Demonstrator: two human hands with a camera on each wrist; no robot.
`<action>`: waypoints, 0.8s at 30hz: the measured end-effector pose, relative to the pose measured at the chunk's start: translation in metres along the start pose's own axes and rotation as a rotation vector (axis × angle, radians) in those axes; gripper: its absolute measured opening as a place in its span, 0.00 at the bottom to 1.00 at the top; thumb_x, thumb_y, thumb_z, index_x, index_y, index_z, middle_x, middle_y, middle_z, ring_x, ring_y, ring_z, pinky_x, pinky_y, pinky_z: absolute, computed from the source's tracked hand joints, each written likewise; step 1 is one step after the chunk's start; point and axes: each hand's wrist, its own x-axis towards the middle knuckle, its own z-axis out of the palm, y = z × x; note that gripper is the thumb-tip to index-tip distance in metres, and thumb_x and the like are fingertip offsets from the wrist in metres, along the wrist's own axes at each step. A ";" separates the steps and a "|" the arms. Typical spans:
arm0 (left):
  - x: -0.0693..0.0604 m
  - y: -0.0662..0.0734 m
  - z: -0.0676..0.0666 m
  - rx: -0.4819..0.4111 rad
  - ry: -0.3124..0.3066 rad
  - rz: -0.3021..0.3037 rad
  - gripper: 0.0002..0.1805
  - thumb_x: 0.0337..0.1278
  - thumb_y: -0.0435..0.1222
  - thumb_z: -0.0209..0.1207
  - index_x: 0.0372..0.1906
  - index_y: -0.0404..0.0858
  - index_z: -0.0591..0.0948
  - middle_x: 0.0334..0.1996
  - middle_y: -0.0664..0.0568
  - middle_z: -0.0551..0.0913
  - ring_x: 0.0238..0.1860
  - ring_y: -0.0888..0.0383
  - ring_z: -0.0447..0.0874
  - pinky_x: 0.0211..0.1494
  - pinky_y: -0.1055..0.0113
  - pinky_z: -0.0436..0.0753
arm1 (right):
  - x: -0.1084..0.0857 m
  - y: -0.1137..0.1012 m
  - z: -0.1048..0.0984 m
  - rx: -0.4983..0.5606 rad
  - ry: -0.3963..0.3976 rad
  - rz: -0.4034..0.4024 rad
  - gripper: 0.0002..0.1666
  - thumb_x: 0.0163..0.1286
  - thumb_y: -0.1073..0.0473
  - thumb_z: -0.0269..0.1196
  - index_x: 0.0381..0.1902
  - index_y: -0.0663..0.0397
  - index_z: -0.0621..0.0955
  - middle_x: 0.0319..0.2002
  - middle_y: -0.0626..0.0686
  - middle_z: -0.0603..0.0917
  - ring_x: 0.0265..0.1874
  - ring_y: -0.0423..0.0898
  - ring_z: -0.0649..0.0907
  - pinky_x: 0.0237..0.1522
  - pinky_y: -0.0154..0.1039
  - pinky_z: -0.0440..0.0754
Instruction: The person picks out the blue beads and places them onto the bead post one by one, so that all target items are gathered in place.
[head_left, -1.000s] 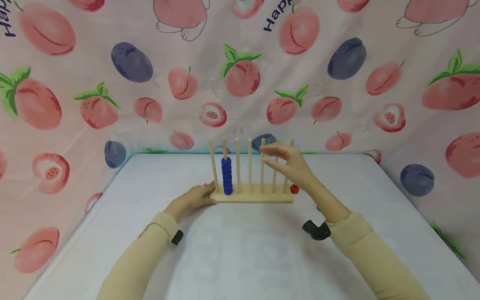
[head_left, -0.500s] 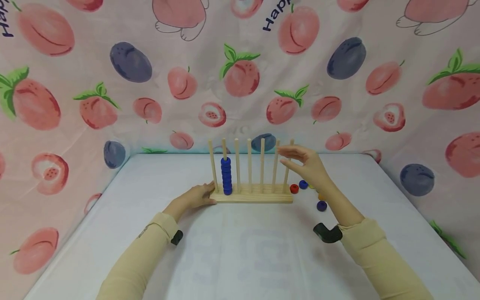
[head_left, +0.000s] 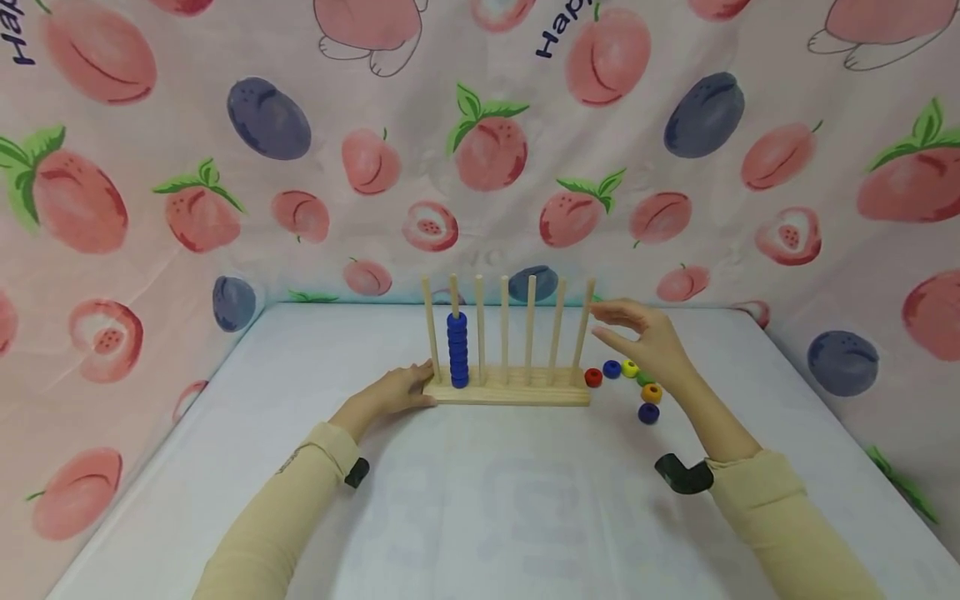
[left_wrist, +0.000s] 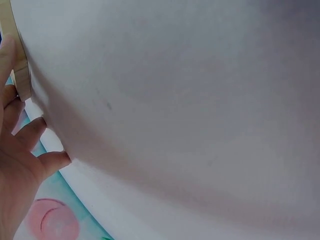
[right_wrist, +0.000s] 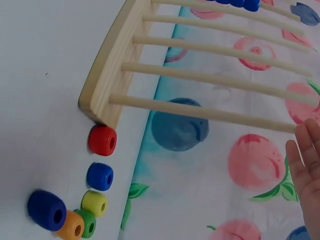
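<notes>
A pale wooden peg rack (head_left: 510, 397) stands on the table, with several upright pegs in its base. Blue beads (head_left: 457, 350) are stacked on the second peg from the left. My left hand (head_left: 390, 393) grips the base's left end, thumb in front and fingers behind; in the left wrist view only a corner of the base (left_wrist: 22, 75) shows beside it. Beside the upper part of the rightmost peg (head_left: 583, 333) is my right hand (head_left: 648, 342), fingers extended, thumb apart, holding nothing. Whether its fingertips touch the peg, I cannot tell.
Loose beads lie right of the rack in a curved line: red (right_wrist: 102, 140), blue (right_wrist: 100, 176), yellow (right_wrist: 95, 203), green (right_wrist: 88, 223), orange (right_wrist: 71, 226) and dark blue (right_wrist: 46, 210). A fruit-patterned cloth (head_left: 480, 225) hangs behind the white table (head_left: 487, 500).
My right hand has moved right along the pegs, from near the fifth peg to the rightmost, uncovering the loose beads. My left hand and the rack have stayed in place.
</notes>
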 end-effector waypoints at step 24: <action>0.001 0.001 -0.001 0.003 0.007 0.022 0.38 0.60 0.45 0.59 0.69 0.30 0.60 0.70 0.39 0.58 0.70 0.35 0.56 0.73 0.46 0.57 | 0.006 0.054 -0.012 -0.153 -0.051 -0.035 0.18 0.60 0.67 0.65 0.49 0.68 0.79 0.47 0.65 0.83 0.47 0.56 0.80 0.52 0.46 0.80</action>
